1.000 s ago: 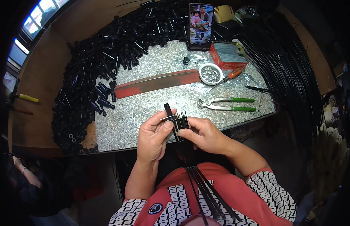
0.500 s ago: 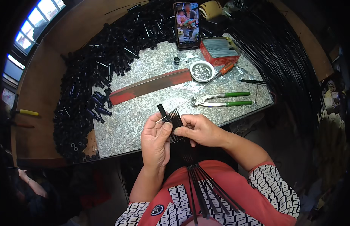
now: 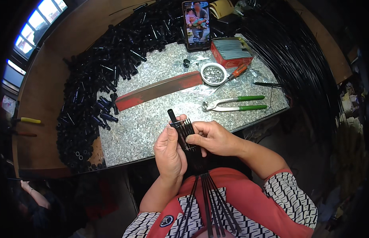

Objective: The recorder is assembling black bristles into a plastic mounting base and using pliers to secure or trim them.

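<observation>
Over the table's near edge I hold what looks like an umbrella frame [image 3: 186,129], a short black tube [image 3: 172,116] with thin metal-tipped ribs bunched beside it. My left hand [image 3: 170,148] is closed round the tube side, its thumb upright against the ring where the rib ends meet. My right hand [image 3: 212,137] pinches the ribs from the other side between thumb and bent fingers. Lower down, several black rods [image 3: 208,198] of the same frame fan out in front of my red clothing. The palms hide the frame's middle part.
Green-handled pincers [image 3: 236,104], an orange-handled screwdriver [image 3: 237,72], a white bowl [image 3: 204,81] of small metal parts and a red box [image 3: 232,62] of wires lie ahead. A curved red bar [image 3: 158,90], a phone [image 3: 197,25], heaped black tubes [image 3: 113,59] and long black rods [image 3: 299,59] surround them.
The left thumb has straightened and moved up along the ring; the thin wire-like piece that stuck out by it no longer shows there. The rods below have spread further left.
</observation>
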Action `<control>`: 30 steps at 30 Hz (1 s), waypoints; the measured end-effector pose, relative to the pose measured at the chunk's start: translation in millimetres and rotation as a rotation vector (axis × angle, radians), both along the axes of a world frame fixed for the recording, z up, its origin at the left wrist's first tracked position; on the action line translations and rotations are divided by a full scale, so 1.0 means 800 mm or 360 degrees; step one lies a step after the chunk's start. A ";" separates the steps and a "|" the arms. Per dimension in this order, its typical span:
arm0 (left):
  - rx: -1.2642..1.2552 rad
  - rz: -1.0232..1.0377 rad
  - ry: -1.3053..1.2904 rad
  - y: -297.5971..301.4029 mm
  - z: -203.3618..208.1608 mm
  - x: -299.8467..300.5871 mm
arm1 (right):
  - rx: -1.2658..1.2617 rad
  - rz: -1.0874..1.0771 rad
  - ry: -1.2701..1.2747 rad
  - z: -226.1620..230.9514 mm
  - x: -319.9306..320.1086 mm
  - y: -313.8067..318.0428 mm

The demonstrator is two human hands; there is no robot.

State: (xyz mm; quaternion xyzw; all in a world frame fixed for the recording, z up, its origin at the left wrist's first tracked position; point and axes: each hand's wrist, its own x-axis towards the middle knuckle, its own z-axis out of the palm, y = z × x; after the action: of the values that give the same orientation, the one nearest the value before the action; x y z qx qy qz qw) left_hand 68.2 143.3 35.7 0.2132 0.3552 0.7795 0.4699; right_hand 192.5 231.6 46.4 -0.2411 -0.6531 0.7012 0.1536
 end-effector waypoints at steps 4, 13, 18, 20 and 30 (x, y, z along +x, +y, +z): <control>0.0037 -0.0031 -0.0060 0.001 0.002 0.002 | -0.0031 -0.0003 0.0013 -0.002 0.001 0.002; 0.0010 0.0007 -0.0033 0.002 0.003 0.006 | -0.0022 0.0040 -0.0114 0.007 0.002 0.007; 0.0034 0.0046 0.0027 -0.001 0.001 0.006 | -0.0020 0.0056 -0.0119 0.006 0.001 0.007; 0.0035 0.0042 0.0021 -0.001 0.002 0.007 | -0.0011 0.0069 -0.0124 0.005 0.001 0.007; -0.0003 -0.0052 -0.0048 0.004 0.011 0.014 | -0.0159 0.0071 0.0021 -0.003 -0.001 0.014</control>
State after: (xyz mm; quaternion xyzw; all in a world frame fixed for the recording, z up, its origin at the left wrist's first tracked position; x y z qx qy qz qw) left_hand 79.4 146.5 44.5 0.2068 0.3453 0.7745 0.4881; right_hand 191.3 243.2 43.9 -0.2292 -0.6215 0.7377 0.1301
